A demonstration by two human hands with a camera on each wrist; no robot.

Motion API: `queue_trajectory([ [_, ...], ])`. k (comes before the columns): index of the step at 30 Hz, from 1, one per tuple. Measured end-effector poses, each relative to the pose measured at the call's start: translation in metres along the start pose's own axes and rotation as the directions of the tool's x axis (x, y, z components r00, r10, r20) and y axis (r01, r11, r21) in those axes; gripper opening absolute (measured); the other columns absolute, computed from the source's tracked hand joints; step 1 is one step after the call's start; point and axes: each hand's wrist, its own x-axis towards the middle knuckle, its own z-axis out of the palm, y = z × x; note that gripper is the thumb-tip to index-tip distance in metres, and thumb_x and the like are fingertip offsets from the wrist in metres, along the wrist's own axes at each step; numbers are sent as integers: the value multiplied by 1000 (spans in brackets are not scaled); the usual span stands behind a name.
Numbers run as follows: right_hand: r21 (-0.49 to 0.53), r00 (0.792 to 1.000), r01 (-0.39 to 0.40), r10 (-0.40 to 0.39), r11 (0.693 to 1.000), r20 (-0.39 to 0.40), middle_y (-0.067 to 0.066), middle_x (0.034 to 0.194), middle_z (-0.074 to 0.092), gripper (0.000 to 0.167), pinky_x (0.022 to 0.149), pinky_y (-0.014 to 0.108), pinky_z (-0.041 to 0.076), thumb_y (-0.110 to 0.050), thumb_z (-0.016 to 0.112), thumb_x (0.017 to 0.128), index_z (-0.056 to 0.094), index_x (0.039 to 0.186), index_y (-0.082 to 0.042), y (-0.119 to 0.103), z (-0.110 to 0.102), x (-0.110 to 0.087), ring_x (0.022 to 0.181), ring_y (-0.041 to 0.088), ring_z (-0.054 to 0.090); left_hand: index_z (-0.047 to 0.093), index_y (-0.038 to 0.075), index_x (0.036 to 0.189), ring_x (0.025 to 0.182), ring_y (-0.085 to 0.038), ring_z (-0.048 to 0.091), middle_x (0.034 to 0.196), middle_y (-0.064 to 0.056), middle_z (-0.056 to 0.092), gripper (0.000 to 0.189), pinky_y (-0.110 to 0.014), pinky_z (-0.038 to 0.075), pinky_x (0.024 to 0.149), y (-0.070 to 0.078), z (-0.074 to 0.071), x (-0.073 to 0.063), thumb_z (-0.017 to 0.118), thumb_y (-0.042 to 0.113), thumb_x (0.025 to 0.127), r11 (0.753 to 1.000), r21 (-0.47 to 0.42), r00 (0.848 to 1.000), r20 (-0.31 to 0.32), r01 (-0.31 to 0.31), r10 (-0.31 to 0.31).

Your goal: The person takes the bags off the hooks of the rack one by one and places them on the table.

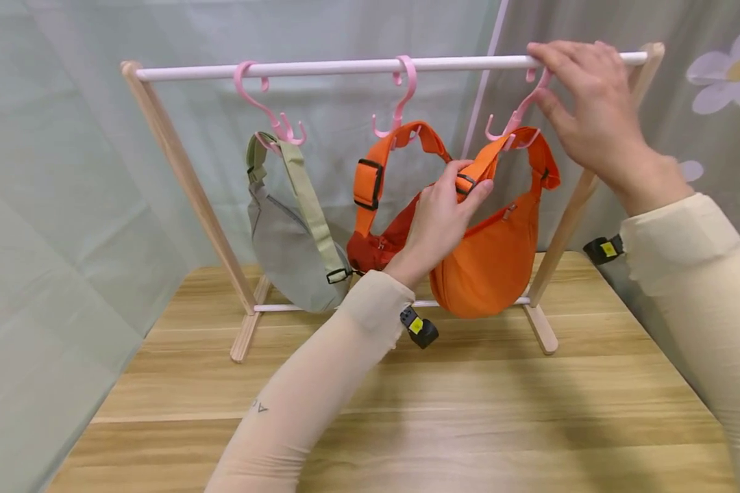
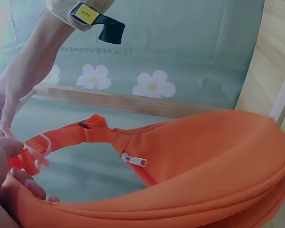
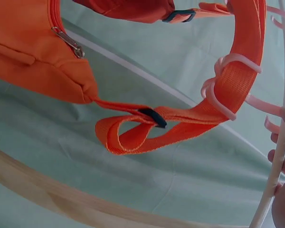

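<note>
An orange sling bag (image 1: 490, 267) hangs by its orange strap (image 1: 488, 159) from the rightmost pink hook (image 1: 519, 115). My left hand (image 1: 436, 218) grips that strap beside its black buckle, thumb on the near side. Up at the white rail (image 1: 469, 64), my right hand (image 1: 598, 103) has its fingers over the bar and its thumb against the hook's stem, holding the hook's upper part. In the right wrist view, the strap's loose loop (image 3: 115, 135) dangles below the hook prongs, and curled fingertips (image 3: 277, 159) show by the rail.
A dark red bag (image 1: 370, 250) with an orange strap hangs from the middle hook (image 1: 403, 96), partly behind my left hand. Farther left a grey bag (image 1: 290, 253) with a green strap hangs from another hook (image 1: 265, 106). The rack's wooden legs (image 1: 191, 192) stand on a wooden table (image 1: 469, 404).
</note>
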Motion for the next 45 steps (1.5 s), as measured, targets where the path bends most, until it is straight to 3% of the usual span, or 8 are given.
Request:
queue_trajectory([
  [5, 12, 999, 13, -13, 1000, -33, 16, 146, 58, 47, 126, 37, 11, -13, 64, 104, 57, 150, -10, 0, 7, 1, 140, 35, 45, 59, 15, 129, 67, -17, 53, 85, -2, 56, 45, -26, 41, 58, 2, -4, 6, 58, 52, 104, 994, 74, 996, 21, 80, -82],
  [9, 20, 999, -5, 6, 1000, -34, 16, 146, 58, 47, 127, 36, 9, -13, 65, 104, 57, 150, -11, 1, 9, 0, 141, 34, 44, 58, 14, 112, 63, -18, 50, 79, -3, 52, 35, -26, 36, 55, 2, -5, 9, 56, 49, 107, 994, 72, 995, 39, 83, -86],
  [14, 12, 999, -4, 5, 1000, -32, 16, 147, 57, 47, 127, 34, 7, -15, 63, 105, 56, 151, -12, 1, 10, 1, 141, 33, 44, 55, 13, 118, 65, -18, 49, 80, -4, 51, 34, -26, 37, 58, 6, -8, 16, 52, 46, 109, 1000, 11, 1000, 13, 25, -26],
  [19, 5, 999, -3, 3, 1000, -32, 16, 148, 57, 46, 127, 34, 7, -14, 62, 105, 56, 151, -11, 0, 11, 2, 142, 33, 44, 54, 14, 129, 75, -15, 51, 86, -3, 53, 37, -24, 41, 66, 23, -11, 27, 52, 45, 109, 997, -49, 998, -34, -61, 60],
  [24, 17, 999, 8, -8, 1000, -45, 17, 145, 59, 44, 127, 35, 10, -12, 62, 105, 58, 149, -10, -1, 13, 4, 139, 35, 46, 54, 12, 134, 79, -13, 56, 94, -1, 63, 36, -23, 45, 69, 41, -15, 31, 55, 38, 109, 979, -120, 984, -97, -163, 152],
  [29, 33, 998, 22, -20, 999, -53, 18, 141, 61, 43, 125, 36, 15, -8, 64, 103, 61, 147, -10, -2, 13, 6, 134, 38, 49, 54, 9, 133, 75, -15, 57, 89, -4, 61, 34, -24, 47, 66, 43, -20, 26, 58, 31, 108, 955, -180, 966, -151, -235, 209],
  [36, 30, 1000, -11, 12, 999, -29, 17, 144, 60, 47, 126, 35, 12, -12, 66, 102, 59, 149, -12, -4, 12, 8, 137, 35, 47, 58, 7, 129, 72, -18, 53, 83, -6, 55, 31, -24, 44, 65, 33, -28, 15, 60, 28, 107, 944, -192, 955, -181, -268, 234],
  [45, 27, 1000, -25, 25, 999, 19, 16, 151, 55, 51, 127, 37, 4, -10, 63, 104, 53, 153, -12, -4, 8, 6, 147, 32, 40, 58, 9, 131, 74, -19, 54, 86, -5, 58, 32, -25, 44, 66, 26, -29, 10, 60, 30, 107, 951, -210, 971, -121, -229, 207],
])
